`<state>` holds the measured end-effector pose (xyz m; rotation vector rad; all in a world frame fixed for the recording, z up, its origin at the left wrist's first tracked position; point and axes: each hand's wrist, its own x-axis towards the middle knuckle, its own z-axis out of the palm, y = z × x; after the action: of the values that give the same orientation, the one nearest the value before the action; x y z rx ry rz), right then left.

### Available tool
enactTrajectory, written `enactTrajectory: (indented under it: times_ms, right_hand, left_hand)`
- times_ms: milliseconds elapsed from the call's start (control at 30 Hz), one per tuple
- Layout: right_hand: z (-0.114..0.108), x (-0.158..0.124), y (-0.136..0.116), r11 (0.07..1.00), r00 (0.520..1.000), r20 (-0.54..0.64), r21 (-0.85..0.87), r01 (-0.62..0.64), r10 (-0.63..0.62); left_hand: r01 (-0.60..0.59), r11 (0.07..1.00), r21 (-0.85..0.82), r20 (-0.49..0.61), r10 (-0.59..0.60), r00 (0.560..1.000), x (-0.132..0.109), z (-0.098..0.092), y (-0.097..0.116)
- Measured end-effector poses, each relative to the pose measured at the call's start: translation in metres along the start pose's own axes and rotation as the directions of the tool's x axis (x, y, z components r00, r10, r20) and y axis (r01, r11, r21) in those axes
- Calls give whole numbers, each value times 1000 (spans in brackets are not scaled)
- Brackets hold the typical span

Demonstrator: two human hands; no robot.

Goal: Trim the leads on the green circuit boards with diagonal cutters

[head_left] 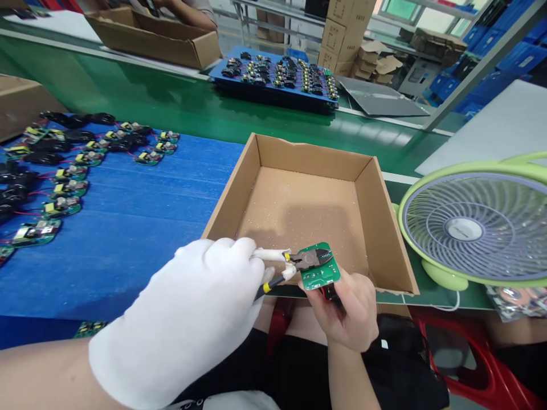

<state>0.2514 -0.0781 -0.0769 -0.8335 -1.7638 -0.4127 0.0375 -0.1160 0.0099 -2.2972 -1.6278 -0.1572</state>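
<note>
My left hand [188,324] wears a white glove and is closed round the handles of small cutting pliers [299,263], whose jaws rest on a green circuit board [320,267]. My bare right hand [346,310] grips that board from below, holding it over the near edge of an open cardboard box [384,228]. The box floor is dusted with tiny shiny clippings.
Several green circuit boards with black cables [64,171] lie in rows on a blue mat [128,228] at left. A green fan [478,222] stands at right. Across the green conveyor [171,97] sit a blue tray of boards [277,74] and another person's box [158,37].
</note>
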Motion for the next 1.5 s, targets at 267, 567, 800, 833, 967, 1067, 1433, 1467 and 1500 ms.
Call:
enactTrajectory:
  times_ms: [267, 567, 800, 833, 967, 1067, 1433, 1467, 1500]
  right_hand:
    - [1, -3, 2, 1000, 1000, -21, 17, -7, 7]
    - [2, 0, 0, 1000, 999, -39, -12, 14, -14]
    - [3, -3, 2, 1000, 998, -54, 8, -15, 15]
    - [2, -4, 2, 1000, 999, -49, 11, -14, 15]
    - [1, -5, 2, 999, 999, -46, 31, -9, 10]
    - [2, -6, 1, 999, 999, -37, 35, -21, 23]
    - [8, -9, -2, 999, 991, -128, 35, -25, 29]
    - [8, -10, -2, 999, 992, -120, 37, -29, 33]
    - [8, -11, -2, 999, 993, -117, 38, -29, 34]
  left_hand:
    - [-10, 1000, 22, 7, 10, 1000, 2, 0, 1]
    - [-101, 991, 83, -56, 105, 993, 5, -1, 0]
    - [-104, 994, 43, -93, 108, 990, 8, -3, -1]
    - [-103, 994, 30, -92, 106, 990, 8, -3, -1]
    - [-86, 996, 27, -81, 88, 993, 9, 0, -1]
    - [-95, 995, 30, -107, 97, 989, 10, 2, -1]
    - [-113, 992, 63, -94, 119, 988, 11, 4, -3]
    - [-119, 990, 72, -94, 126, 988, 10, 4, -3]
    - [-127, 989, 80, -91, 134, 987, 10, 4, -3]
